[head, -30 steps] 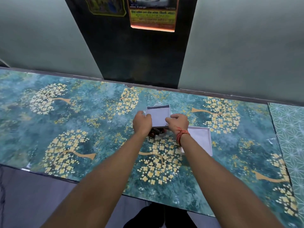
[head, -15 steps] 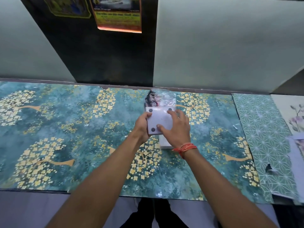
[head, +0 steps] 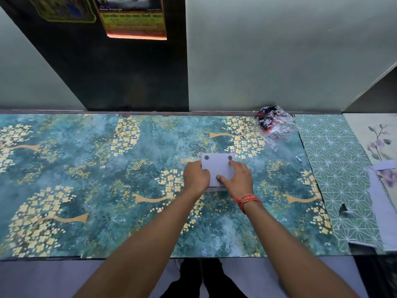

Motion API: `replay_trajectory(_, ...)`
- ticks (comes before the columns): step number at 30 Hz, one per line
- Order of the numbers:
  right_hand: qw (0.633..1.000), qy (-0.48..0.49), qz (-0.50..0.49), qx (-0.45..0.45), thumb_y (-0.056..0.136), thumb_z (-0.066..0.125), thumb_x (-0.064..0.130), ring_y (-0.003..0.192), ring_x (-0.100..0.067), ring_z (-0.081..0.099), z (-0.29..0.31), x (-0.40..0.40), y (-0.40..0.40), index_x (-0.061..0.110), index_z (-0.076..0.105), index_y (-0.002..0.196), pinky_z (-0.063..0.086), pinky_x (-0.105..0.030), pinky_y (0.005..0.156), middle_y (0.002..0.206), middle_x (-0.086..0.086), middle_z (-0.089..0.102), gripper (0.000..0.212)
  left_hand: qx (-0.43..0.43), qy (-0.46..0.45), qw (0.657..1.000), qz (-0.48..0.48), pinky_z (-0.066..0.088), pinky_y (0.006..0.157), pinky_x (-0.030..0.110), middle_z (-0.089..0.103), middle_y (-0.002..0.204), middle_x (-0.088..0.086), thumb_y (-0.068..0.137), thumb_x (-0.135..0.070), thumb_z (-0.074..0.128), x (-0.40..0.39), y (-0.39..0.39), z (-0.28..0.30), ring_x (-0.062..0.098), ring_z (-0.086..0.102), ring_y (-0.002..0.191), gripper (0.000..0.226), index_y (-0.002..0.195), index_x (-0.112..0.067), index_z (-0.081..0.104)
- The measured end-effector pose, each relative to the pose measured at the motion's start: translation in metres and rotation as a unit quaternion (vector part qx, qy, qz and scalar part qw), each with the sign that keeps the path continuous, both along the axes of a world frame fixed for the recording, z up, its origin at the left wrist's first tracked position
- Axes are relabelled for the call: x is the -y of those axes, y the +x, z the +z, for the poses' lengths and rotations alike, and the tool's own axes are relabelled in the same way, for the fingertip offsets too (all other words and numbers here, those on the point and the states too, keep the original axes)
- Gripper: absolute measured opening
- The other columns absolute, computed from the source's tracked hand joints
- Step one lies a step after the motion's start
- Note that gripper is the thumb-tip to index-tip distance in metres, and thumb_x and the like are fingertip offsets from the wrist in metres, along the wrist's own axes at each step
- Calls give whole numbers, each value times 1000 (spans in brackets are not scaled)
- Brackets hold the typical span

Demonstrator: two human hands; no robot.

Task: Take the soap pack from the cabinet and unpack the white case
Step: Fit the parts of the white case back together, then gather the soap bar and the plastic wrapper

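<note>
A white case (head: 217, 168) with dark round pads at its corners rests upside down on the teal flowered counter (head: 107, 168). My left hand (head: 196, 177) grips its left edge. My right hand (head: 237, 177), with a red thread at the wrist, lies over its right side, fingers spread on the flat face. A white edge shows just under the case at its near side. A crumpled clear plastic wrapper (head: 272, 124) with dark and red contents lies at the back right of the counter, apart from both hands.
A dark panel (head: 120, 72) with posters stands behind the counter between pale walls. To the right lie a green star-patterned sheet (head: 335, 168) and floral sheets (head: 378, 147). The counter's front edge runs near my body.
The case was turned over, its padded underside now facing up, and brought down toward the counter. The plastic wrapper now lies far to the back right, away from the case. My view shifted.
</note>
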State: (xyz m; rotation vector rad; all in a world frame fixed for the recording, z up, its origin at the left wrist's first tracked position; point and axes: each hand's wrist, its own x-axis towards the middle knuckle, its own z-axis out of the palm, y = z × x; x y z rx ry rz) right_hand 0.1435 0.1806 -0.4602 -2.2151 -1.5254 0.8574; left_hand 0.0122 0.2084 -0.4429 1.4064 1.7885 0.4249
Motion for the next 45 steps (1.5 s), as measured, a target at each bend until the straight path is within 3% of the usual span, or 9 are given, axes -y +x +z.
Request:
replay_trajectory(7,999,-19,28,27,83,68,40,129,-33,41,1,-11,-1,12,43,142,36,-40,106,139,-12,47,70,-11,-3,1000,16,24,40,23,66,67,16,85,0,55,-5,-8,6,22,57,53,42,51,-18,39)
replay_trajectory(10,997,-34,48,53,82,68,42,126,-34,44,1,-13,0,12,45,140,35,-40,106,136,-12,51,69,-5,-13,1000,18,32,33,15,48,49,0,84,0,56,-2,-10,4,10,56,51,41,50,-17,40)
replay_trajectory(13,994,-44,61,74,83,67,42,125,-34,45,2,-15,0,12,46,139,36,-41,105,135,-12,52,67,-10,-14,1000,14,33,34,14,45,51,-3,85,-1,58,-2,-11,1,22,51,52,36,54,-14,43)
replay_trajectory(17,996,-40,51,62,80,71,41,126,-33,46,-2,-15,2,15,46,139,39,-42,104,138,-10,51,69,-15,-13,1000,14,34,44,18,70,87,5,89,-8,60,-1,-10,-4,27,67,76,6,90,-8,66)
replay_trajectory(21,995,-62,65,44,76,75,37,124,-34,50,-1,-23,4,17,34,144,43,-43,100,142,-11,46,82,-20,-29,999,-14,42,60,29,68,111,14,87,-7,61,-9,-11,-11,33,65,98,45,130,-14,53)
replay_trajectory(28,978,-130,147,66,77,75,42,126,-34,50,1,-47,14,15,16,153,46,-42,98,147,-11,45,100,-32,-94,990,-100,61,64,54,61,113,17,80,0,52,-34,-15,-7,41,62,97,43,121,-11,52)
replay_trajectory(34,987,-102,125,-3,79,74,38,131,-34,46,-5,-38,18,18,14,154,42,-43,102,152,-10,39,98,-32,-116,987,-105,61,67,53,57,119,18,79,-1,53,-41,-14,-8,42,62,99,42,121,-10,52)
replay_trajectory(39,991,-84,92,-45,78,75,42,124,-34,52,-8,-32,28,22,17,153,46,-43,97,148,-10,44,97,-185,-98,964,-164,47,88,43,39,143,21,89,-13,57,-50,8,2,40,46,125,43,130,-7,45)
replay_trajectory(45,971,114,-175,-119,86,68,25,86,-22,63,8,-30,97,14,56,127,55,-40,82,114,-12,67,44,89,57,981,-163,46,87,29,63,128,15,96,-15,55,-57,94,14,29,61,114,39,133,-5,56)
